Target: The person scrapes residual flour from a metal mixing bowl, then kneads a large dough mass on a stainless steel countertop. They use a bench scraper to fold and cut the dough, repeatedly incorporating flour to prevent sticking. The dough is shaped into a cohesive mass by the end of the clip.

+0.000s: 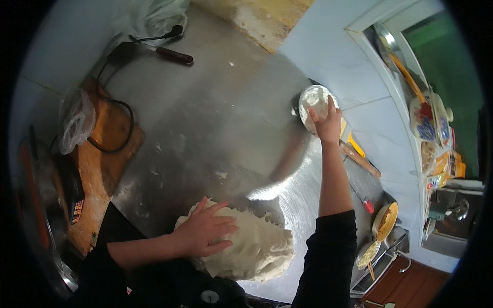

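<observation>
A large lump of pale dough (262, 244) lies on the metal worktop (205, 118) close to my body. My left hand (205, 231) rests on the dough's left part, palm down with the fingers spread. At the far right, my right hand (327, 120) reaches over a round bowl of white flour (314, 97). Its thumb and fingers are apart, at the flour; whether any flour is between them is hard to see. Beside the bowl lie a wooden rolling pin (362, 160) and a yellow-handled tool (355, 146).
On the left lies a wooden board (110, 159) with a black cord (128, 120) and a plastic bag (78, 123). A dark-handled spatula (174, 55) is at the back. A red-handled tool (367, 205) and a yellow bowl (385, 222) stand along the right wall.
</observation>
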Available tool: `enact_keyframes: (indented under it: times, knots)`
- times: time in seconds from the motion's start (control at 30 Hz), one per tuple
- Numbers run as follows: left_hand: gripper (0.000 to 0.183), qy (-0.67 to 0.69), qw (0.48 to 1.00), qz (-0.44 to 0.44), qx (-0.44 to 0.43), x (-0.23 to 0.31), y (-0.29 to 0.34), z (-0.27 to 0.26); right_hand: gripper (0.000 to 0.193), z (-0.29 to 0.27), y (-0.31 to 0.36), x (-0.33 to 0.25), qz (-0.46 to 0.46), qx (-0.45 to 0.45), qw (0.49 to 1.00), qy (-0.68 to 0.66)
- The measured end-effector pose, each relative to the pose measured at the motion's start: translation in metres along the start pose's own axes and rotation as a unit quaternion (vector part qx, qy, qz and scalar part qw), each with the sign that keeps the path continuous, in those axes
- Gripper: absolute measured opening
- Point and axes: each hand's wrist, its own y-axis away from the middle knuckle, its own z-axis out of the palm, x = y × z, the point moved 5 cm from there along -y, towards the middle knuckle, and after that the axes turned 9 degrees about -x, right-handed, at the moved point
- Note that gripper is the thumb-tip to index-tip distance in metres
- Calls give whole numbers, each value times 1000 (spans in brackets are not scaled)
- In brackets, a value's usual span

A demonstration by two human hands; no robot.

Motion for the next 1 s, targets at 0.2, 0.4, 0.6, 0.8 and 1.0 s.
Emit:
enact_keyframes:
  times: [0.2,0.4,0.6,0.8,1.0]
  knots:
    - [40,-44,998,34,-29,5,-13,-11,39,15,-25,32,65,-33,985,-159]
    - [58,76,973,14,-217,-4,-78,22,26,-43,55,14,169,56,752,-634]
    - [65,-57,976,70,-197,35,-45,55,19,-24,158,-44,141,-93,822,-544]
    - [58,-126,981,114,-95,62,2,77,20,-33,253,-7,155,-172,864,-447]
    - [53,-180,973,133,-51,71,25,97,17,-9,269,-49,49,-278,914,-292]
